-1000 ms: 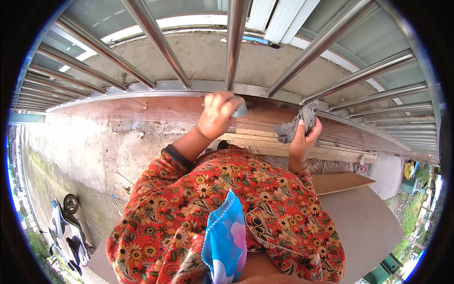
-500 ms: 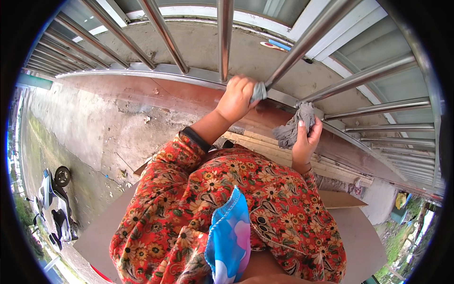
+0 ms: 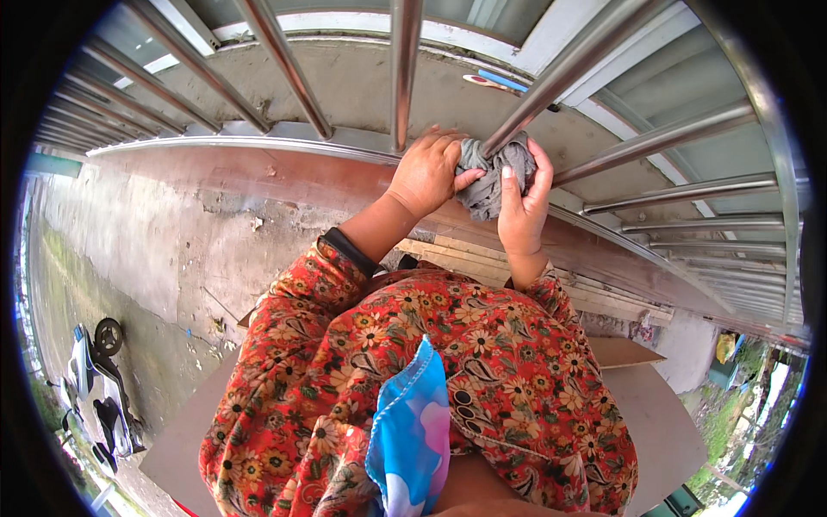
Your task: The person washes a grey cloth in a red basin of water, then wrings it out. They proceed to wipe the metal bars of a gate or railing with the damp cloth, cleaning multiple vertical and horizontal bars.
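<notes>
A crumpled grey cloth is bunched round the foot of a shiny metal bar in the railing. On its left side my left hand is closed on it, thumb pressed against the fabric. From the other side my right hand grips the cloth, its thumb in front and its fingers behind. Both hands rest close to the bottom rail. The part of the bar inside the cloth is hidden, and I cannot tell whether this is one cloth or two.
More metal bars stand left and right of my hands. Behind them is a concrete ledge with a blue-handled item, below windows. Wooden planks lie under my arms. A scooter stands at far left.
My right hand has moved left, bringing its cloth against the bar beside my left hand. My left hand stays by the bar, its fingers now more stretched out.
</notes>
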`<state>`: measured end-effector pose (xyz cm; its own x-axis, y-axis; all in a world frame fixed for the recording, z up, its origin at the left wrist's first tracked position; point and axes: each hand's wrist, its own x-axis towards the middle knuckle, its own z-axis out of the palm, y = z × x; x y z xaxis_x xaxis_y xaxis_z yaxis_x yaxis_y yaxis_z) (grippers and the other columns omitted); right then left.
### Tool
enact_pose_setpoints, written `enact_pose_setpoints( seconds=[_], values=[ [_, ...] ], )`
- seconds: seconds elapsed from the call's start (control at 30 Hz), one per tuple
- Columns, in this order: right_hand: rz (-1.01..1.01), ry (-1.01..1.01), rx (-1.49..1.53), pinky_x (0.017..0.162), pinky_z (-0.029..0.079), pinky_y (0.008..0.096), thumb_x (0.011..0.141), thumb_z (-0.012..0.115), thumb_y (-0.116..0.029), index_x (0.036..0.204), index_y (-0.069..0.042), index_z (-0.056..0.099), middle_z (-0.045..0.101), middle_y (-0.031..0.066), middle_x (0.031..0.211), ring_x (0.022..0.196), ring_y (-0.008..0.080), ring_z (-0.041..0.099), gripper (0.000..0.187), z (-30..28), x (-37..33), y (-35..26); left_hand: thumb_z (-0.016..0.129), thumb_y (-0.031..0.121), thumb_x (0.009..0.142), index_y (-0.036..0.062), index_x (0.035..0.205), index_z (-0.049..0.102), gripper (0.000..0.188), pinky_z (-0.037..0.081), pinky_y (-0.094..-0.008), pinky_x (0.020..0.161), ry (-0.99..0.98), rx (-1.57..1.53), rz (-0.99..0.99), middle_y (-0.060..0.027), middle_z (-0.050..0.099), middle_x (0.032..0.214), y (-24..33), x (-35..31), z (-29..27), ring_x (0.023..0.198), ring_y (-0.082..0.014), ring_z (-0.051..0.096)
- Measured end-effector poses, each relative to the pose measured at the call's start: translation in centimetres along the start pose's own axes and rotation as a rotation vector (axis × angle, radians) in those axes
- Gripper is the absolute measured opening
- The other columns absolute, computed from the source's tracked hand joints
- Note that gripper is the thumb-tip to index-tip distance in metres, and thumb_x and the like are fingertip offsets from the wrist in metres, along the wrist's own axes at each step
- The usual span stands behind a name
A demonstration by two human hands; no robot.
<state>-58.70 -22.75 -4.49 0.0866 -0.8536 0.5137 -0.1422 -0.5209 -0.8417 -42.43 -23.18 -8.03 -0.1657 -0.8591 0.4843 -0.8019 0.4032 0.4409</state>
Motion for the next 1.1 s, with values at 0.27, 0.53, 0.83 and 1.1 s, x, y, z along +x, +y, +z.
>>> enact_pose_setpoints(
  seconds=[0.27, 0.53, 0.83, 1.1],
  values=[
    [0.202, -0.092, 0.040, 0.093, 0.044, 0.0291, 0.092, 0.054, 0.001, 0.132, 0.000, 0.047, 0.055, 0.0104, 0.122, 0.105, 0.0153, 0.055, 0.041, -2.5, -2.6, -0.6, 0.078, 0.015, 0.060, 0.0007, 0.107, 0.060, 0.052, 0.044, -0.0430, 0.098, 0.195, -0.118, 0.165, -0.0114, 0.061, 0.109, -1.4, -5.2, -3.9, 0.108, -0.0302, 0.057],
    [-0.281, -0.405, -0.316, 0.092, 0.047, 0.0387, 0.078, 0.064, 0.005, 0.124, -0.006, 0.057, 0.055, 0.0170, 0.120, 0.107, 0.0343, 0.057, 0.049, 2.4, 0.2, -2.8, 0.079, 0.001, 0.064, 0.0038, 0.118, 0.052, 0.060, 0.043, -0.0444, 0.092, 0.629, -0.122, -0.072, -0.0185, 0.050, 0.112, -3.0, -5.1, -5.6, 0.103, -0.0375, 0.050],
    [-0.247, -0.485, -0.754, 0.083, 0.047, 0.0467, 0.075, 0.062, -0.002, 0.112, -0.005, 0.053, 0.060, 0.0168, 0.101, 0.092, 0.0384, 0.055, 0.038, 8.2, 2.3, -0.7, 0.070, 0.022, 0.078, 0.0041, 0.100, 0.056, 0.031, 0.041, -0.0436, 0.092, 0.273, 0.164, -0.196, -0.0146, 0.054, 0.108, -6.1, -4.7, -5.0, 0.102, -0.0354, 0.049],
    [-0.047, -0.713, -0.477, 0.085, 0.048, 0.0437, 0.068, 0.068, -0.003, 0.106, -0.011, 0.059, 0.064, 0.0113, 0.104, 0.096, 0.0344, 0.058, 0.040, 6.7, -2.5, -3.6, 0.073, 0.004, 0.065, 0.0038, 0.107, 0.059, 0.044, 0.045, -0.0421, 0.090, 0.350, -0.101, 0.049, -0.0114, 0.057, 0.107, -5.5, -8.9, -6.9, 0.101, -0.0324, 0.052]
  ],
)
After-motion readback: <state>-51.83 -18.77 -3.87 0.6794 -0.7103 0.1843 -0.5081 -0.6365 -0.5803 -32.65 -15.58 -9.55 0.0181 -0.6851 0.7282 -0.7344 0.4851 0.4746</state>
